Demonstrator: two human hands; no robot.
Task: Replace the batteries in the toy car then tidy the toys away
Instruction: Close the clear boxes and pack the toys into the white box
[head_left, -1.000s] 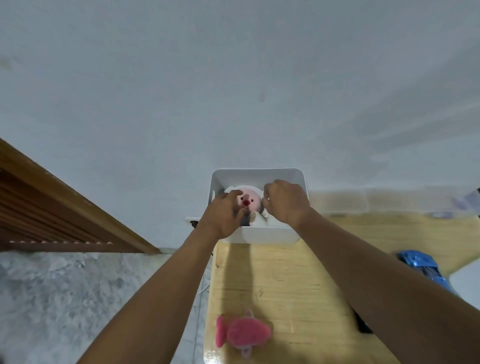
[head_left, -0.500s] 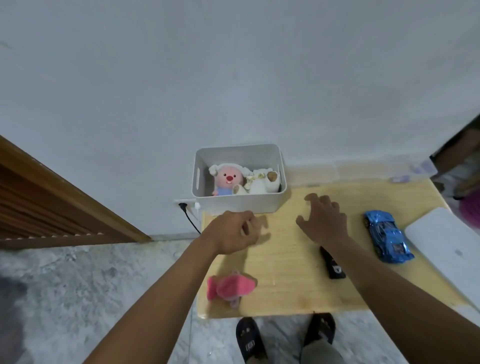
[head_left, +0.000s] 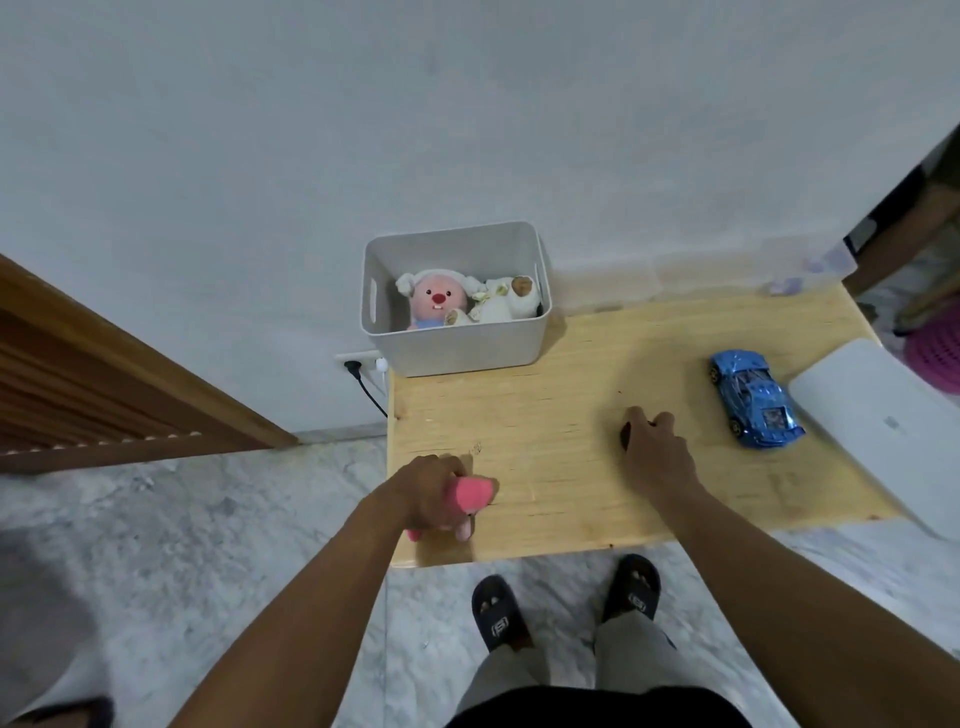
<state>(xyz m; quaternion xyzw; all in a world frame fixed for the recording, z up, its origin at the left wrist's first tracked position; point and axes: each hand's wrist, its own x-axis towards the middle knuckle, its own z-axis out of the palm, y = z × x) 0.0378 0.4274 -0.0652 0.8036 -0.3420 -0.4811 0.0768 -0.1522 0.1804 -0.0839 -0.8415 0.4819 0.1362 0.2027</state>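
A blue toy car stands on the wooden table at the right. My left hand grips a pink plush toy at the table's front left corner. My right hand lies curled over a black remote in the middle of the table; only the remote's dark end shows beside my thumb. At the back left corner stands a white bin. Inside it are a pink-faced plush and a white plush.
A flat white device lies at the table's right edge next to the car. A wall socket with a black plug sits below the bin. A wooden door is at the left. My slippered feet stand before the table. A pink basket is far right.
Both hands left the bin and came back toward me. My left hand took hold of the pink plush and my right hand came down on the black remote. The view tilted down.
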